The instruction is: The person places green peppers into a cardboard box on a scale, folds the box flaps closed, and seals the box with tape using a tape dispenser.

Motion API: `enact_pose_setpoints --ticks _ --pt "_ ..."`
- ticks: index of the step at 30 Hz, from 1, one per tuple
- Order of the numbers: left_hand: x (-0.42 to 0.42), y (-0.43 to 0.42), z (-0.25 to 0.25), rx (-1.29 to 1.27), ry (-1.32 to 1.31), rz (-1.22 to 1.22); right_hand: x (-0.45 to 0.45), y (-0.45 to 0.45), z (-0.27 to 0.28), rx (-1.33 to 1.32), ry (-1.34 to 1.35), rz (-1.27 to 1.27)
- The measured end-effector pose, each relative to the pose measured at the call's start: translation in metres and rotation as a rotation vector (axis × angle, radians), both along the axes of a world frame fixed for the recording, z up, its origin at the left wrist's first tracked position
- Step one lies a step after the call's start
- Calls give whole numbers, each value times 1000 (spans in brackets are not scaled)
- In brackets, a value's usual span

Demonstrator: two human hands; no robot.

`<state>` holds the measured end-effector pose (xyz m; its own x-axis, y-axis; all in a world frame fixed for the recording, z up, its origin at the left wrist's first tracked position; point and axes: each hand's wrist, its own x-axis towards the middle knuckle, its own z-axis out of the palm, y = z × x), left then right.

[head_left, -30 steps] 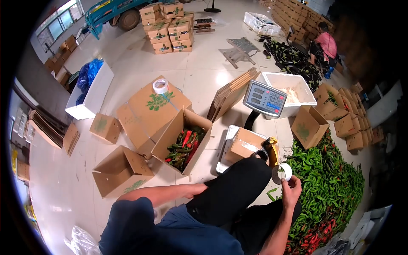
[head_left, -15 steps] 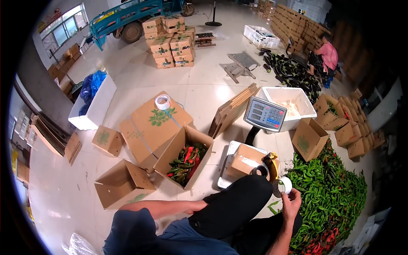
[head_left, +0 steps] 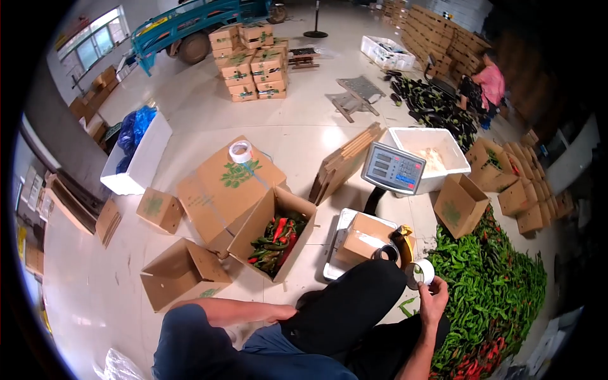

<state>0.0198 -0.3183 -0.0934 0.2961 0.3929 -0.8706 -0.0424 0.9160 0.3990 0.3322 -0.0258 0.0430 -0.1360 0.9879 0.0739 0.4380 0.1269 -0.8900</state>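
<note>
Shiny floor [head_left: 215,123] held the scale [head_left: 392,168], and near it the right hand [head_left: 433,304] pinched white tape [head_left: 429,271], but the left hand's [head_left: 278,313] fingers were too hidden to tell.

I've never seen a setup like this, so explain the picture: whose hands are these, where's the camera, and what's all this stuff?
There's no machine: these are a person's two bare hands. The camera is worn on their head, looking forward and down.

The right hand holds a white roll, probably tape. The left hand is beside the black-trousered legs; I can't tell whether it grips anything.

On the pale tiled floor are an open brown cardboard box containing red and green peppers, a scale with a grey keypad display, and a large heap of mostly green peppers. Farther back, another person in pink crouches beside dark eggplants.
</note>
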Motion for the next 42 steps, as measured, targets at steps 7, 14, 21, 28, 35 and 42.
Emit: enact_pose_setpoints --ticks 7,14,21,28,35,42 --pt "8 53 75 1 -84 322 -1 -7 2 -2 -41 15" --pt "13 17 8 -80 150 1 3 -7 8 -51 11 -20" --pt "11 47 57 57 58 183 2 -10 13 -59 46 -14" --pt "3 19 2 -62 166 -63 6 -8 14 -44 29 -9" --pt "14 53 73 -52 -77 386 3 -12 17 -64 115 5" --pt "3 -6 -15 -55 51 -36 7 -4 11 -120 43 -12"
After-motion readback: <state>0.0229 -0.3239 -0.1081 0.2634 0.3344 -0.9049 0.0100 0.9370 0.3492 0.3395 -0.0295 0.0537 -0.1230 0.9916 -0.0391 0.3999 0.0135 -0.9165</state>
